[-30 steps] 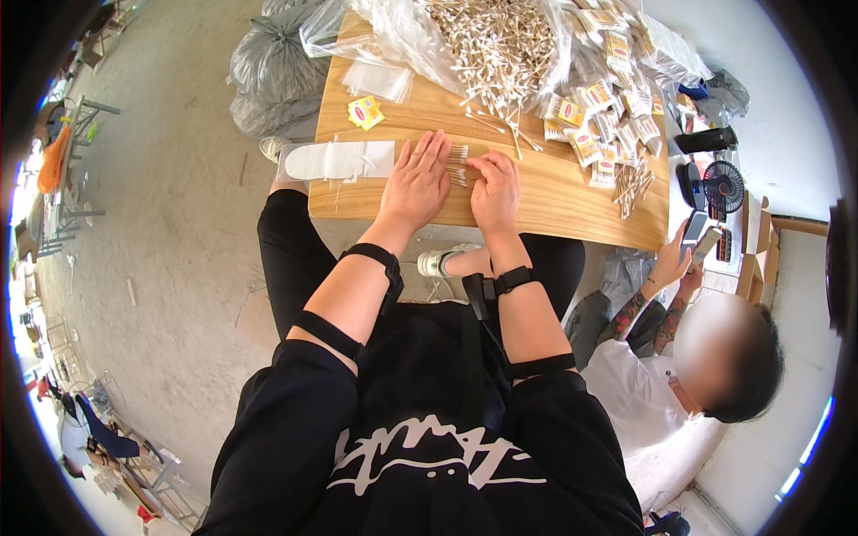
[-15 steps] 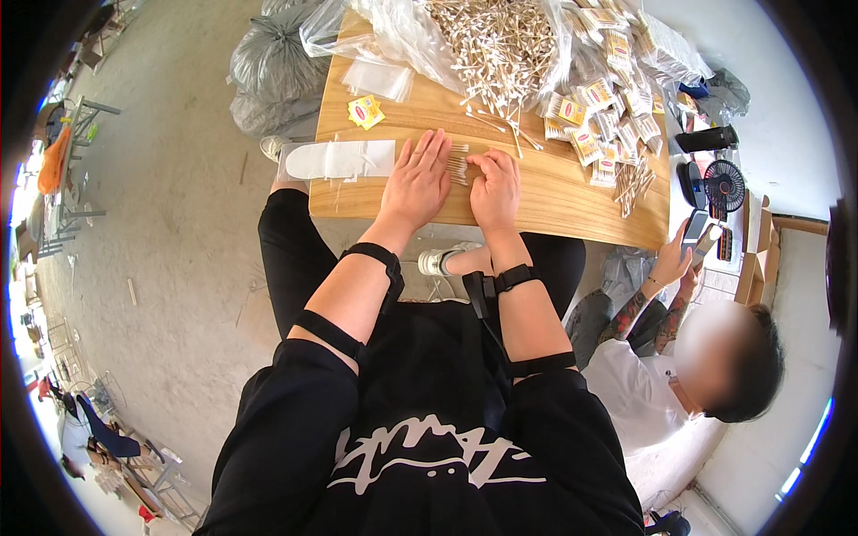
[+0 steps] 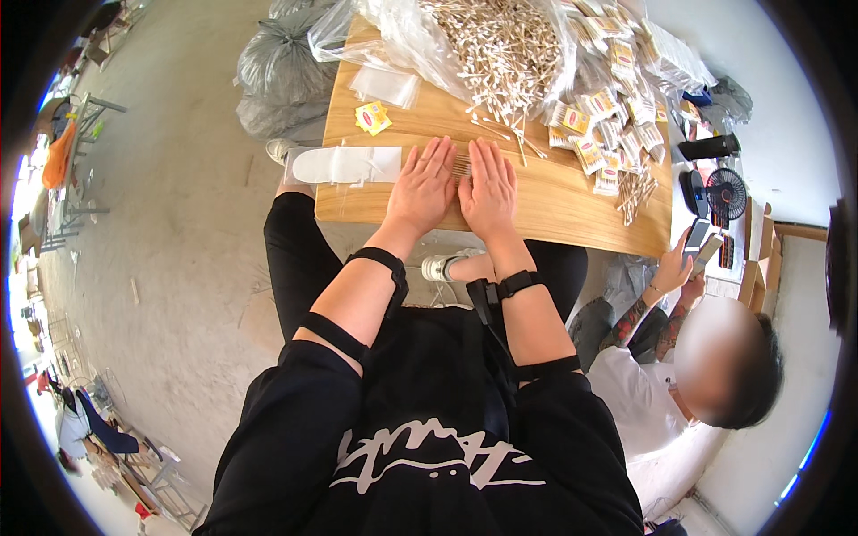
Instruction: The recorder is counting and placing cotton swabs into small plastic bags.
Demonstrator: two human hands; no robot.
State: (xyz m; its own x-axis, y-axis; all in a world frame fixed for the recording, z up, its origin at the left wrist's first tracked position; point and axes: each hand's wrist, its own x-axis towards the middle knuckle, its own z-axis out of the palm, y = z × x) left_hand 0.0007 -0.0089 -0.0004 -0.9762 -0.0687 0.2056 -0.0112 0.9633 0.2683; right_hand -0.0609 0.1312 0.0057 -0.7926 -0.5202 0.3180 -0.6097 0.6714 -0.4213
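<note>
Between my two hands lies a small row of cotton swabs (image 3: 461, 167) on the wooden table, mostly hidden by the fingers. My left hand (image 3: 422, 189) rests flat along the row's left side, fingers stretched out. On the other side my right hand (image 3: 488, 189) lies flat too, its fingers straight and its inner edge against the swabs. Left of my left hand is a white strip with a rounded end (image 3: 344, 165), with clear film about it. Small yellow cards (image 3: 373, 117) lie beyond that strip. A big heap of loose cotton swabs (image 3: 500, 58) sits in an opened clear plastic bag at the far side.
Filled cotton swab packets (image 3: 590, 152) are piled at the table's right, beside more loose swabs (image 3: 636, 192). Clear plastic sleeves (image 3: 384, 87) lie far left. Grey bags (image 3: 281, 76) stand off the table's left edge. At right, a person (image 3: 639, 384) holds a phone near a small fan (image 3: 725, 194).
My right hand has uncurled from bent fingers to flat and moved slightly left, closer to my left hand. The swab row is now mostly covered. The view has shifted a little.
</note>
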